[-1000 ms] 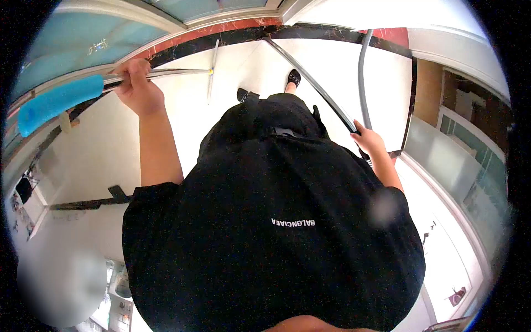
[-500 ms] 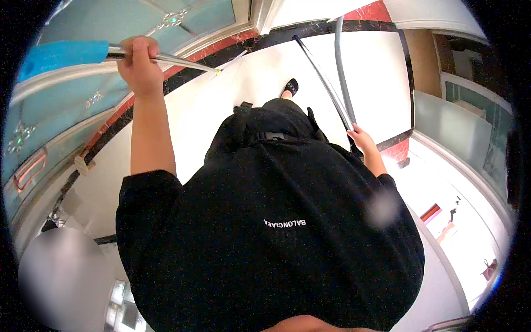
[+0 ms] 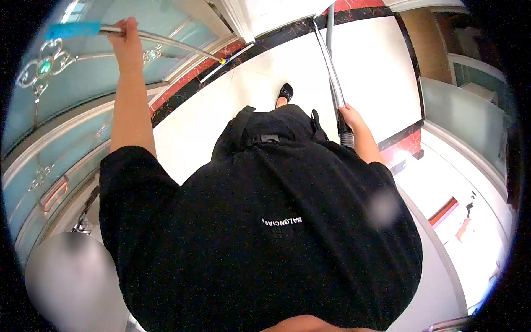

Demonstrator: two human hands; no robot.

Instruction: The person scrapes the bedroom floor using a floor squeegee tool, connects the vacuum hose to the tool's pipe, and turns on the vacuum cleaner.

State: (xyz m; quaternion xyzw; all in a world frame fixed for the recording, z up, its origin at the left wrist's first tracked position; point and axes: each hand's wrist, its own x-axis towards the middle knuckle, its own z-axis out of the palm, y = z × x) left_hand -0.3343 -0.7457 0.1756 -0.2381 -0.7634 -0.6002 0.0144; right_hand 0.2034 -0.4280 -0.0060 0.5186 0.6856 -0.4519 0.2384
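At the upper left, my left hand (image 3: 127, 41) is closed round a metal pole (image 3: 171, 42) just below its blue grip (image 3: 72, 29). The pole slants down to a yellow joint (image 3: 223, 61) on a thin flat bar (image 3: 227, 63) lying along the dark floor border. My right hand (image 3: 354, 119) is closed on a metal tube (image 3: 329, 61), with a ribbed dark hose end (image 3: 347, 138) below the fingers. The tube's far end reaches the floor near the white door frame. A grey hose (image 3: 330, 27) runs beside and behind the tube.
Glass doors (image 3: 83, 99) with jewelled ornaments line the left side. White floor (image 3: 249, 83) has a black and red border. A white door frame (image 3: 249, 16) stands ahead. A frosted panel (image 3: 464, 116) is at the right, and one black shoe (image 3: 285, 91) shows.
My left hand has risen with the pole, and the bar has moved right along the floor border. The tube in my right hand points further right. The view has turned, showing more of the glass doors.
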